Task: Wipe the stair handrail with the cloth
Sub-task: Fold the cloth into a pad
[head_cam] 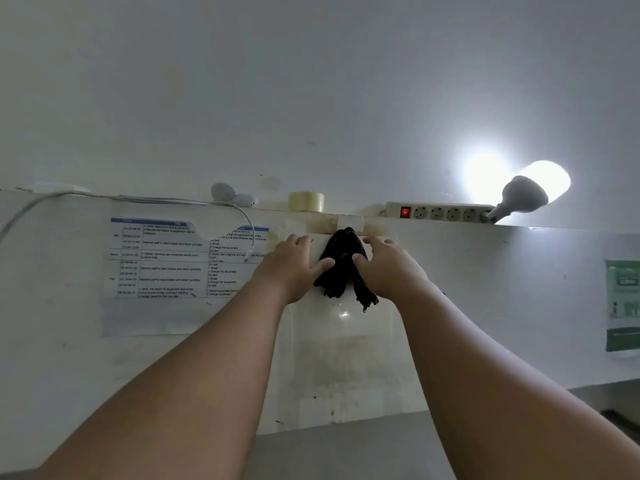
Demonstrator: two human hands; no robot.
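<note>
A black cloth (pixel 341 261) hangs bunched against a white wall panel just under the top ledge (pixel 554 227), its ragged ends dangling. My left hand (pixel 294 265) presses on the panel left of the cloth, thumb pinching the cloth's left side. My right hand (pixel 388 265) does the same from the right, thumb on the cloth. No stair handrail is in view.
On the ledge sit a roll of tape (pixel 306 201), a power strip (pixel 440 213) with a red switch lit, a glaring lamp bulb (pixel 530 192) and a white cable (pixel 138 199). A printed schedule sheet (pixel 180 261) is on the wall at left, a green poster (pixel 623 306) at right.
</note>
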